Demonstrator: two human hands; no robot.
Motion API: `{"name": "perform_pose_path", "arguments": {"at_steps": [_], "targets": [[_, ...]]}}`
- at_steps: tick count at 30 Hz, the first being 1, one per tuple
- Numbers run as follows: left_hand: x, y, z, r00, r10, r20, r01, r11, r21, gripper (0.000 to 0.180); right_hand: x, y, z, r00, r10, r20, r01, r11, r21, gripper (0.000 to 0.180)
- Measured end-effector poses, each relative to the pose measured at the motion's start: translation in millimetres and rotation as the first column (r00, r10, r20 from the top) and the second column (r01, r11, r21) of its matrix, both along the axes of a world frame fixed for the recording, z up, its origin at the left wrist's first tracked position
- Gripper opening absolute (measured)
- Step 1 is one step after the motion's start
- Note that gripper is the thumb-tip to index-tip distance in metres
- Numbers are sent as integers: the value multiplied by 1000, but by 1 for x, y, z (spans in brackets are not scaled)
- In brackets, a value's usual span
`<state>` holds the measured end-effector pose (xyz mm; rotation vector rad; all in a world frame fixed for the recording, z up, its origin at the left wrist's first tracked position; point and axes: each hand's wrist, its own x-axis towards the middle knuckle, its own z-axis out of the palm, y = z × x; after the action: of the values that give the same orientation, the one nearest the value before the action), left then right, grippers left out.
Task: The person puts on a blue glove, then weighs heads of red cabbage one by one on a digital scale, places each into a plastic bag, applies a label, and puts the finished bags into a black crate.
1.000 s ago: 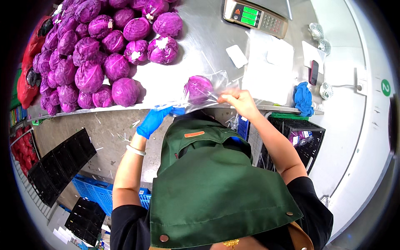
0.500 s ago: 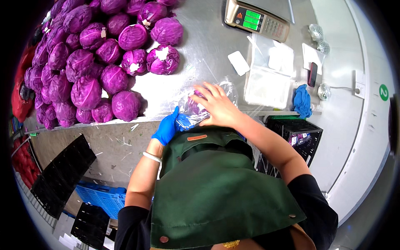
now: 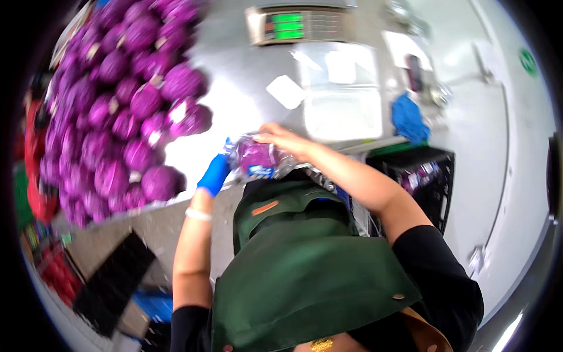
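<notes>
A purple cabbage point(image 3: 256, 157) wrapped in clear plastic film sits at the near edge of the steel table point(image 3: 234, 82), between my two hands. My left hand point(image 3: 214, 174), in a blue glove, grips it from the left and below. My bare right hand point(image 3: 281, 139) lies over its top with the fingers pressed on the film. The picture is blurred by motion.
Several purple cabbages point(image 3: 117, 117) are heaped on the table's left. A scale with a green display point(image 3: 296, 24) stands at the back, a white tray point(image 3: 343, 97) before it. A blue cloth point(image 3: 409, 117) lies right. A black crate point(image 3: 419, 176) stands below; dark crates point(image 3: 114, 281) sit on the floor.
The view has swung, so the pile and scale shifted right. Both hands have stayed on the wrapped cabbage, now drawn closer to my apron at the table edge.
</notes>
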<state>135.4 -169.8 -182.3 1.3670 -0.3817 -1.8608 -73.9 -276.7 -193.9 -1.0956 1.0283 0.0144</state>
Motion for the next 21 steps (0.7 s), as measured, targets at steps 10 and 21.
{"name": "perform_pose_path", "arguments": {"at_steps": [10, 21], "targets": [[-218, -26, 108, 988, -122, 98, 138, 973, -183, 59, -195, 62, 102, 480, -745, 463, 776, 607, 171, 55], [-229, -33, 55, 739, -486, 466, 612, 774, -162, 39, -567, 233, -3, -80, -962, 260, 986, -39, 161, 64]]}}
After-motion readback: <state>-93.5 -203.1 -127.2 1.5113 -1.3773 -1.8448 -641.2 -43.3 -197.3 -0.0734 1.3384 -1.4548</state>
